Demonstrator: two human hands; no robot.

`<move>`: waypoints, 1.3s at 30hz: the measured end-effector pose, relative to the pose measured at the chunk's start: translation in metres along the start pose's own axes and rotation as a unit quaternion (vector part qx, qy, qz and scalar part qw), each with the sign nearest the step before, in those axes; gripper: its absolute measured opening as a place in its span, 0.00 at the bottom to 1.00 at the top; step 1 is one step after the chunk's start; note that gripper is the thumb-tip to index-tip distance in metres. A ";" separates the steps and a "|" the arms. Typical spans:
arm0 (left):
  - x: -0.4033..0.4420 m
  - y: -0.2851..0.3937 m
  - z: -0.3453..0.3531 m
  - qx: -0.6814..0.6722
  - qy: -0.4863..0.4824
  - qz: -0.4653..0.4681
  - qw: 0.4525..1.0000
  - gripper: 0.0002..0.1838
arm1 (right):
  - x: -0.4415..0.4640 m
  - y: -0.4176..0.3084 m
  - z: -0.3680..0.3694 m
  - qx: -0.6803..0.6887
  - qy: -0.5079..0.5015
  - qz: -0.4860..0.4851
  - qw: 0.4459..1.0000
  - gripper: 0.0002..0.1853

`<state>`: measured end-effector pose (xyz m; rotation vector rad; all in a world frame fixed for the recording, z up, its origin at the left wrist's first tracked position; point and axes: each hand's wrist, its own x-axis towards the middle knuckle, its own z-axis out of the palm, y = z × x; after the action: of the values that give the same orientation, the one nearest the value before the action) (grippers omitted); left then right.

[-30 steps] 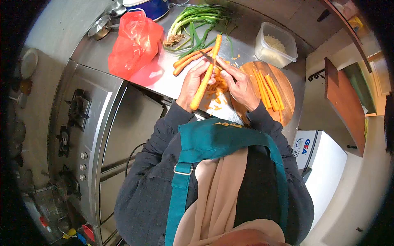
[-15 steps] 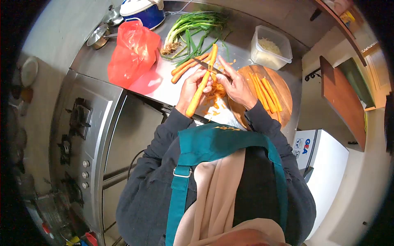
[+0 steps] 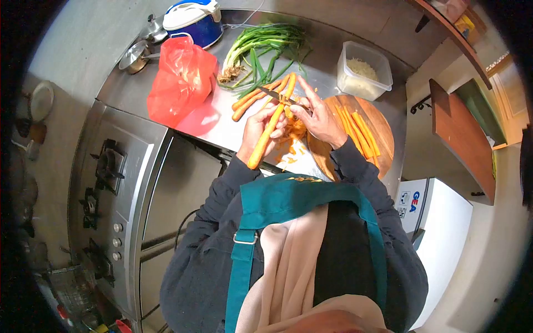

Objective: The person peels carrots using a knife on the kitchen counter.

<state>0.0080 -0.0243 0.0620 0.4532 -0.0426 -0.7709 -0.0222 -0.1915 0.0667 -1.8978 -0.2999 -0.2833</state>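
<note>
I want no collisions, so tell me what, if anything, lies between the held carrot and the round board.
In this view, the right hand, holding the knife, is between the carrot and the round board; peelings lie there too.

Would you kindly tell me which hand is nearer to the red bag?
The left. The left hand grips a carrot to the right of the red bag, apart from it; the right hand, with the knife, is farther right, by the board.
</note>
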 end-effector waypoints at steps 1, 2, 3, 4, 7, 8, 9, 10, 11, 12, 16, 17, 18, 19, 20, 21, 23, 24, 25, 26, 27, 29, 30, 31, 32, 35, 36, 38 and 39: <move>0.000 0.000 -0.001 0.000 -0.001 0.000 1.000 0.09 | 0.001 -0.002 -0.002 -0.048 0.014 -0.009 0.999 0.38; 0.000 0.000 -0.003 0.006 -0.015 -0.002 1.000 0.15 | 0.002 -0.003 -0.004 -0.097 0.028 -0.018 0.995 0.37; 0.001 0.001 -0.005 0.012 -0.029 -0.003 1.000 0.21 | 0.003 -0.003 -0.007 -0.098 0.027 -0.019 0.995 0.37; 0.001 0.001 -0.006 0.012 -0.029 -0.003 0.999 0.21 | 0.003 -0.002 -0.010 -0.094 0.020 0.002 0.995 0.35; 0.004 0.000 -0.009 -0.001 -0.052 -0.020 0.998 0.25 | 0.004 -0.002 -0.010 -0.070 0.018 0.005 0.997 0.33; 0.004 0.000 -0.011 0.002 -0.040 -0.019 0.999 0.25 | 0.004 -0.001 -0.009 -0.049 0.024 -0.011 0.998 0.32; 0.004 0.000 -0.011 0.005 -0.029 -0.020 0.999 0.25 | 0.005 0.000 -0.010 -0.051 0.026 -0.012 0.998 0.32; 0.004 0.000 -0.011 0.007 -0.031 -0.020 0.999 0.25 | 0.005 0.002 -0.011 -0.054 0.024 -0.013 0.998 0.31; 0.003 0.000 -0.009 0.005 -0.029 -0.022 0.999 0.26 | 0.005 0.003 -0.012 -0.057 0.023 -0.014 0.998 0.30; 0.003 0.000 -0.009 0.003 -0.027 -0.023 0.999 0.26 | 0.005 0.003 -0.012 -0.059 0.023 -0.015 0.998 0.30; 0.003 -0.001 -0.011 0.001 -0.023 -0.025 0.999 0.26 | 0.004 0.003 -0.014 -0.048 0.012 0.038 0.998 0.28; 0.003 -0.001 -0.013 -0.007 -0.031 -0.032 0.999 0.26 | 0.003 0.004 -0.013 -0.040 0.002 0.068 0.997 0.27; 0.003 0.000 -0.015 -0.015 -0.040 -0.039 0.998 0.26 | 0.004 0.010 -0.012 -0.040 0.003 0.067 0.997 0.27; 0.003 0.000 -0.015 -0.015 -0.040 -0.039 0.998 0.26 | 0.004 0.019 -0.010 -0.041 0.023 0.012 0.999 0.26; 0.002 0.000 -0.016 -0.008 -0.046 -0.039 0.998 0.26 | 0.005 0.025 -0.008 -0.042 0.043 -0.043 0.997 0.24; 0.001 0.001 -0.017 -0.002 -0.052 -0.039 0.998 0.26 | 0.005 0.027 -0.009 -0.042 0.044 -0.044 0.997 0.24; 0.001 0.001 -0.021 -0.006 -0.044 -0.044 0.998 0.26 | 0.005 0.029 -0.010 -0.078 0.044 -0.050 0.995 0.22; 0.001 0.002 -0.022 -0.013 -0.036 -0.051 0.998 0.26 | 0.005 0.028 -0.010 -0.078 0.044 -0.050 0.995 0.22; 0.000 0.001 -0.022 -0.013 -0.035 -0.051 0.998 0.26 | 0.005 0.026 -0.010 -0.089 0.042 -0.061 0.993 0.22; -0.001 0.001 -0.021 -0.012 -0.022 -0.045 0.999 0.23 | 0.005 0.025 -0.009 -0.100 0.039 -0.071 0.992 0.22; -0.003 0.000 -0.020 -0.011 -0.008 -0.039 0.999 0.20 | 0.004 0.027 -0.010 -0.100 0.039 -0.070 0.992 0.22; -0.011 0.000 -0.017 0.000 0.005 -0.049 0.999 0.20 | 0.004 0.035 -0.016 -0.118 0.040 -0.021 0.992 0.21; -0.014 0.001 -0.017 0.012 0.017 -0.059 0.998 0.20 | 0.006 0.034 -0.020 -0.099 0.049 -0.029 0.993 0.22; -0.015 0.001 -0.019 0.011 0.017 -0.058 0.998 0.20 | 0.003 0.033 -0.023 -0.098 0.048 -0.029 0.994 0.22; -0.016 0.001 -0.022 0.004 0.005 -0.060 0.998 0.20 | 0.000 0.031 -0.026 -0.092 0.043 -0.011 0.995 0.23; -0.014 -0.003 -0.027 -0.019 0.003 -0.065 0.998 0.24 | -0.004 0.035 -0.018 -0.005 0.040 -0.006 0.999 0.28; -0.014 -0.004 -0.023 -0.019 -0.008 -0.060 0.998 0.24 | -0.004 0.025 -0.019 0.017 -0.004 0.047 0.999 0.28; -0.014 -0.006 -0.015 -0.023 -0.033 -0.050 0.998 0.24 | -0.001 0.042 -0.009 0.062 0.022 -0.022 0.998 0.28; -0.014 -0.007 -0.016 -0.022 -0.032 -0.051 0.998 0.24 | 0.002 0.042 -0.003 0.083 0.032 -0.058 0.994 0.27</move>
<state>-0.0032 -0.0133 0.0468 0.3911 -0.0618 -0.8850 -0.0062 -0.2085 0.0316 -1.7076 -0.3790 -0.3841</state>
